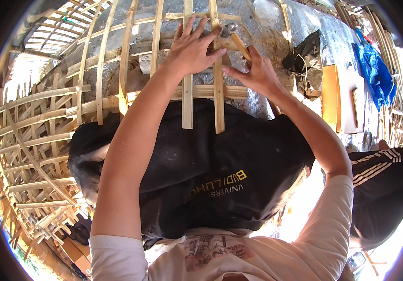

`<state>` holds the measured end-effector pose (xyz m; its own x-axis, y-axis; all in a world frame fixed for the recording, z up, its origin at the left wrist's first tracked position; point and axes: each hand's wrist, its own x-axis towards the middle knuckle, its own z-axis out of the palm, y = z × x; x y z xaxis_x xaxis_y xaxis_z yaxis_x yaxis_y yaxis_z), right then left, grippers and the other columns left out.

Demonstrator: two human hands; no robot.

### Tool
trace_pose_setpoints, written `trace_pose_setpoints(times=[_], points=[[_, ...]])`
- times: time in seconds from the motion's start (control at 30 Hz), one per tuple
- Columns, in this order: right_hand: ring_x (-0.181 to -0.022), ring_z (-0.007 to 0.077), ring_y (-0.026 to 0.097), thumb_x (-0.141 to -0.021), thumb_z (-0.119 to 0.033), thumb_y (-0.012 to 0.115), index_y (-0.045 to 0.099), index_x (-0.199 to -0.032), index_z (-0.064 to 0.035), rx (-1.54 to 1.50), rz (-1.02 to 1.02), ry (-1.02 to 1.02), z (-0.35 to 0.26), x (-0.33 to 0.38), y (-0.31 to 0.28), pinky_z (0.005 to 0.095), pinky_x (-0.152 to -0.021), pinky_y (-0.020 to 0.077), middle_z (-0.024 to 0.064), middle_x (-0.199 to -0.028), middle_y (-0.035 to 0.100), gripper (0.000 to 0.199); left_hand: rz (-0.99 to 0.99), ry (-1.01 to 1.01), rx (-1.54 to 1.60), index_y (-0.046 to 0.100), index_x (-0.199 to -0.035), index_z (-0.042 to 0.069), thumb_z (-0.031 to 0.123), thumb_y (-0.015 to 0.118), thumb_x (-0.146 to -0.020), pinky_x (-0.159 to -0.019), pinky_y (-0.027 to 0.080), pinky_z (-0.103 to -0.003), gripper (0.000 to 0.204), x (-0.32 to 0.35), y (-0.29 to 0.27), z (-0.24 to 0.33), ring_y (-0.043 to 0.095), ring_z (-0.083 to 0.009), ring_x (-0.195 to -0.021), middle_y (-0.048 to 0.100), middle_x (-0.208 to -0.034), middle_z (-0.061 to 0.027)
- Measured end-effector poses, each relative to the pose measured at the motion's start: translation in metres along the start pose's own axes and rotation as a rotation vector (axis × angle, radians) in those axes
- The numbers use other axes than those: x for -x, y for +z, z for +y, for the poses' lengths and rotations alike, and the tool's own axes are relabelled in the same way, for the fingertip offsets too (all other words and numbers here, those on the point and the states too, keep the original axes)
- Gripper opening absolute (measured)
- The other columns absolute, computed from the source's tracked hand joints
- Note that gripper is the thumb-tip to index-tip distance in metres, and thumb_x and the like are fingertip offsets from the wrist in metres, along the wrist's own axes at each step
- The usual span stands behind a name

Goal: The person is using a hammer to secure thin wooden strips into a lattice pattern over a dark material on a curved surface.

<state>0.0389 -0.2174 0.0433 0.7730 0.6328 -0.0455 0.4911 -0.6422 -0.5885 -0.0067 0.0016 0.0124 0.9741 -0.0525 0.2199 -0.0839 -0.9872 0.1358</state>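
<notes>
two bare hands meet near twelve o'clock over a wooden frame. the left hand (pixel 187 54), at twelve, lies palm down with its fingers spread and its thumb out toward three; it rests across two of at least six long wooden slats (pixel 219 110). how hard it presses, i cannot tell. the right hand (pixel 260 75), at one o'clock, has its fingers curled around the handle of one hammer (pixel 241 47), with the thumb stretched toward nine. the hammer, the only one seen, is between twelve and one: its metal head points toward eleven, just beside the left index fingertip.

at least three cross-pieces (pixel 235 92) run crosswise to the slats. the two slats at the left hand end over one black cloth (pixel 183 168), spread at the centre and printed with yellow and white lettering. below it, at six, is one white shirt (pixel 276 255).

at two o'clock are one crumpled black bag (pixel 307 56) and, farther out, one blue plastic sheet (pixel 374 75); between two and three stands one orange-brown box (pixel 331 96). between three and four, another person's dark trousers (pixel 381 201) show three white stripes. at nine is one lattice (pixel 37 138) of many crossed strips, too many to count.
</notes>
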Motion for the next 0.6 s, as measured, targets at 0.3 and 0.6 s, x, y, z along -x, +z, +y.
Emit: trace_pose_setpoints(times=[0.3, 0.6], points=[[-0.065, 0.0461, 0.061, -0.101, -0.016, 0.055, 0.05, -0.101, -0.0011, -0.039, 0.108, -0.215, -0.03, 0.008, -0.054, 0.0496, -0.056, 0.0443, 0.025, -0.07, 0.06, 0.016, -0.043, -0.004, -0.009, 0.04, -0.153, 0.021, 0.075, 0.042, -0.091, -0.124, 0.011, -0.051, 0.082, -0.001, -0.002, 0.002, 0.013, -0.0369, -0.152, 0.025, -0.163, -0.0157], [-0.064, 0.0465, 0.059, -0.101, -0.014, 0.055, 0.051, -0.101, -0.0002, 0.009, 0.074, -0.227, -0.037, 0.004, -0.062, 0.0505, -0.056, 0.0438, 0.0244, -0.066, 0.058, 0.015, -0.063, -0.025, 0.025, 0.044, -0.151, 0.019, 0.08, 0.037, -0.089, -0.124, 0.008, -0.051, 0.087, -0.003, -0.002, 0.003, 0.004, -0.0367, -0.154, 0.02, -0.164, -0.0157]])
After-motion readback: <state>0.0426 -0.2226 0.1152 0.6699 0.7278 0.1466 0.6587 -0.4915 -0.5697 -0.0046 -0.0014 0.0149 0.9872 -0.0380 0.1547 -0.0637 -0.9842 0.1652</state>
